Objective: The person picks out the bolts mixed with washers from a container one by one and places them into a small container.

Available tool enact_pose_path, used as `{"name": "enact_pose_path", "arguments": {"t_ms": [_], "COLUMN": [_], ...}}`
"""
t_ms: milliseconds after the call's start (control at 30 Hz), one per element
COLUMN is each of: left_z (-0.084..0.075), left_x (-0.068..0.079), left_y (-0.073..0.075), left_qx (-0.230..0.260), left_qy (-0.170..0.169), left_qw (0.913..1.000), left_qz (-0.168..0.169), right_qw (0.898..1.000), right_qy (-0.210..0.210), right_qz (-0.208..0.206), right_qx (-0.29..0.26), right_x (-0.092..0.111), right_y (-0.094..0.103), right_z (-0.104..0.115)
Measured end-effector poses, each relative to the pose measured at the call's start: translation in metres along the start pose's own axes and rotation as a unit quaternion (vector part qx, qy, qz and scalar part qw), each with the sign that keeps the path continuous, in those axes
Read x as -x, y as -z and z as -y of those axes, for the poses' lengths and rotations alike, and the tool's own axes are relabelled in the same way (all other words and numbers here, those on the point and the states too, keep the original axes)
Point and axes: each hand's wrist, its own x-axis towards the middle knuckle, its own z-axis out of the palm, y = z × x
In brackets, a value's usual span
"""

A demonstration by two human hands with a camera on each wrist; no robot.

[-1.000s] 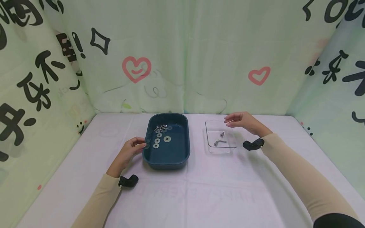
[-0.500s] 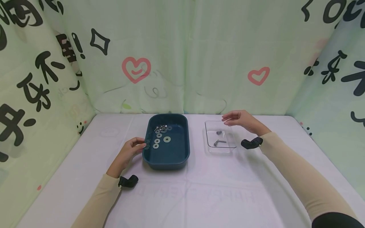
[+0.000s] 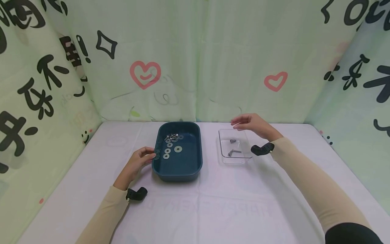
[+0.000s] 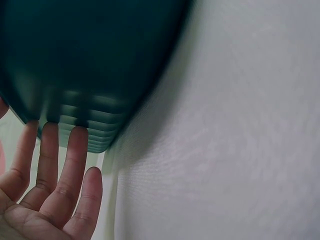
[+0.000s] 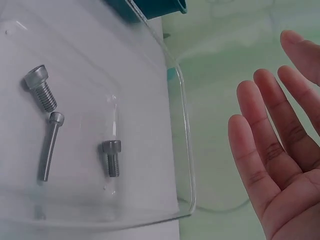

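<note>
- Your left hand rests against the near-left wall of the blue bin. The fingers are nearly straight and slightly apart, their tips touching the outside of it, probably to steady the bin rather than lift it.
- Your right hand hangs by the far right corner of the clear tray, holding nothing. The fingers are loosely bent, with gaps between them; raised like that, they leave the tray open to view.
- In the tray lie three bolts, all on their sides: a thick bolt, a slim bolt with its head right by the thick one's tip — touching or not, you can't tell — and a short bolt apart from them.
- In the bin, a bolt cluster is heaped toward the far end, with flat washers nearer you; its deep walls likely keep such small parts from rolling off.
- Both containers stand side by side on the white-covered tabletop, presumably so each hand has one within easy reach.
</note>
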Motion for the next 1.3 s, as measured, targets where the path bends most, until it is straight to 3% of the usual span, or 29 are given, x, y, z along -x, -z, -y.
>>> {"name": "enact_pose_path", "arguments": {"t_ms": [600,800,1300], "left_z": [-0.001,-0.001,-0.002], "left_x": [0.000,0.000,0.001], "left_y": [-0.001,0.000,-0.001], "left_qx": [-0.001,0.001,0.002], "left_qy": [0.006,0.006,0.012], "left_qw": [1.0000,1.0000,0.9999], "left_qz": [-0.003,-0.001,-0.004], "right_qw": [0.999,0.999,0.997], "right_qy": [0.022,0.022,0.019], "right_qz": [0.013,0.006,0.038], "right_qx": [-0.034,-0.044,-0.069], "right_x": [-0.033,-0.047,-0.080], "right_y": [-0.027,-0.044,-0.090], "right_z": [0.038,0.052,0.083]}}
